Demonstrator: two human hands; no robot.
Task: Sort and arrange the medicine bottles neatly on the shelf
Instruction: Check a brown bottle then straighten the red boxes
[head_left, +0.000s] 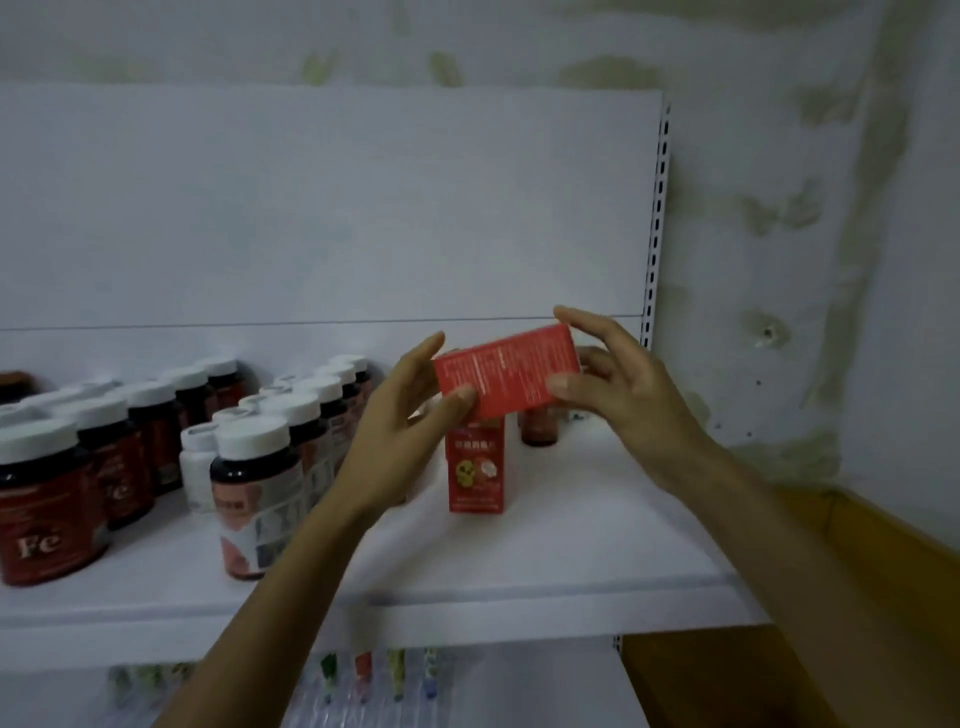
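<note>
A red medicine box (511, 371) is held sideways above the white shelf (519, 545). My left hand (410, 410) pinches its left end and my right hand (618, 384) pinches its right end. Directly below it a second red box (475, 475) stands upright on the shelf. A small dark bottle (539, 428) stands behind, partly hidden by the held box. At the left, dark bottles with white caps stand in rows: a front one labelled Fe (44, 499), a pink-labelled one (254, 493) and a small white bottle (197, 462).
The shelf's white back panel (332, 208) ends at a slotted upright (657, 218) on the right. Beyond it is a stained wall and a wooden ledge (857, 571). On a lower shelf, several coloured items (379, 670) show blurred.
</note>
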